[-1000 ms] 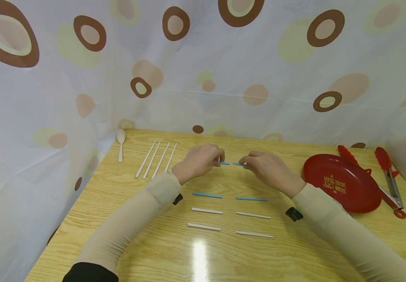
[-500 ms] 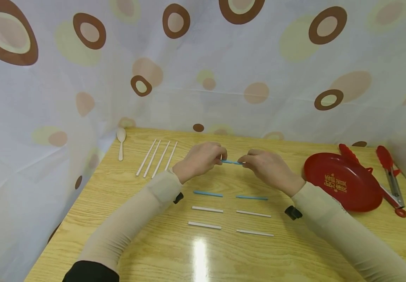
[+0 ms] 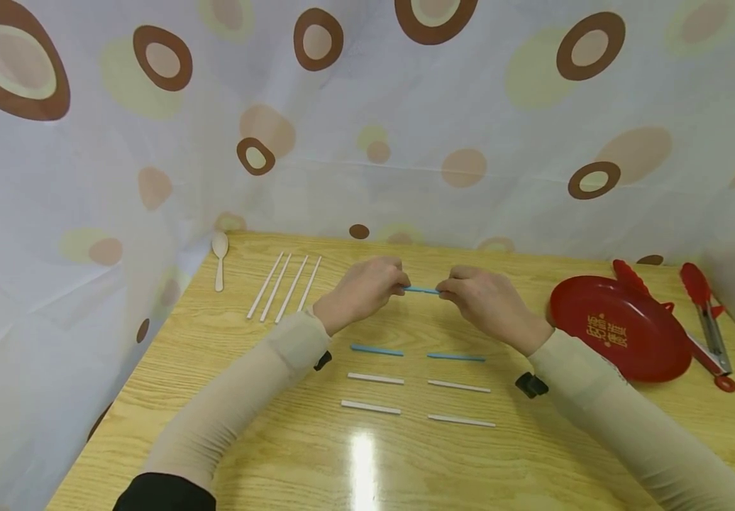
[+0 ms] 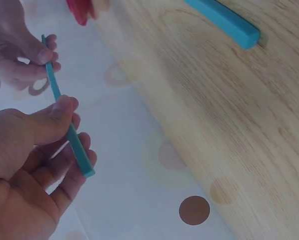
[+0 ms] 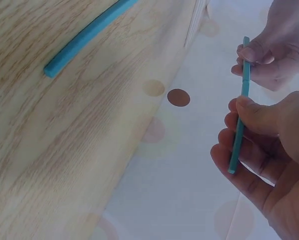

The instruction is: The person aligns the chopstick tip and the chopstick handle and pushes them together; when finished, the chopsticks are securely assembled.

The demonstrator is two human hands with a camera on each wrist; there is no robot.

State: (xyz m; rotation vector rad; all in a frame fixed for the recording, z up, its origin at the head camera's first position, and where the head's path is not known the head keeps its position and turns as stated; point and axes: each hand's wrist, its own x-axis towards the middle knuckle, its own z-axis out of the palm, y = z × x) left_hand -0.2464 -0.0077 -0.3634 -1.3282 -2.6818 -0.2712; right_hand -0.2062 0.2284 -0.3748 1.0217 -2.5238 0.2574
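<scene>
Between my hands runs a blue chopstick point(image 3: 421, 289) in two halves, set end to end with a seam point(image 5: 246, 80) visible in the right wrist view. My left hand point(image 3: 365, 287) pinches one half between thumb and fingers, its thick end lying across the fingers point(image 4: 77, 162). The other half is pinched by my right hand point(image 3: 485, 304). Both hands are raised over the far part of the table. Below them lie two separate blue chopstick halves, a left one point(image 3: 377, 350) and a right one point(image 3: 456, 357).
Several white chopstick halves point(image 3: 376, 379) lie in front on the wooden table point(image 3: 265, 440). Several long white chopsticks point(image 3: 274, 287) and a spoon point(image 3: 219, 261) are at the left. At the right are a red plate point(image 3: 648, 330) and red-tipped tongs point(image 3: 706, 312). A patterned curtain point(image 3: 418, 113) stands behind.
The two blue chopstick halves, separated by a gap a second ago, have come together end to end. Both hands have risen slightly and kept their pinch.
</scene>
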